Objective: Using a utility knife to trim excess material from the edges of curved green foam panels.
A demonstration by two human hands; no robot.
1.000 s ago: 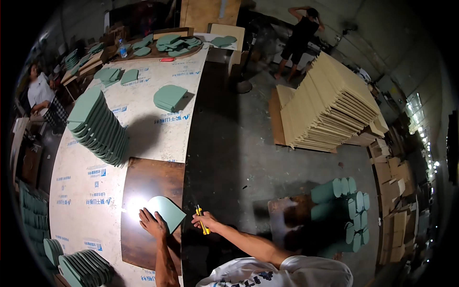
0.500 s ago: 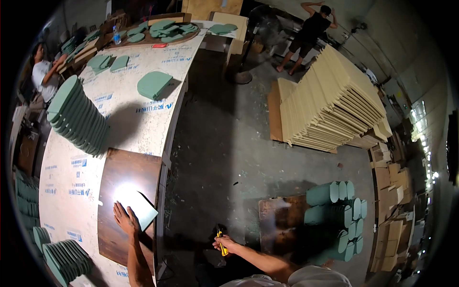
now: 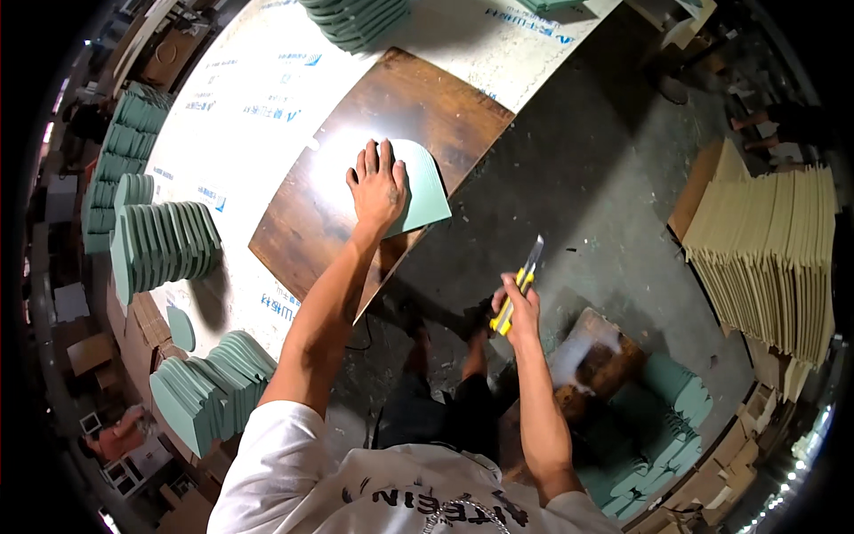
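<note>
My left hand (image 3: 381, 194) lies flat with fingers spread on a pale green panel (image 3: 423, 191) that has one rounded end. Strong glare washes out the panel's left side. It rests on a dark brown wooden board (image 3: 436, 87), one corner reaching the board's edge. Off the table's side, my right hand (image 3: 527, 313) is wrapped round a yellow utility knife (image 3: 525, 283). The knife's blade is out and points up and away from me, apart from the panel.
The white table (image 3: 245, 116) carries upright stacks of green panels (image 3: 169, 240), with another stack (image 3: 356, 22) beyond the board. More panels (image 3: 676, 392) stand on the floor at right. A tall pile of cream sheets (image 3: 761, 240) stands farther right. Another person's legs (image 3: 756, 129) show at upper right.
My view has swung down and to the left, so the table appears turned. The knife has come up nearer the table edge, blade raised. My left hand remains on the green panel.
</note>
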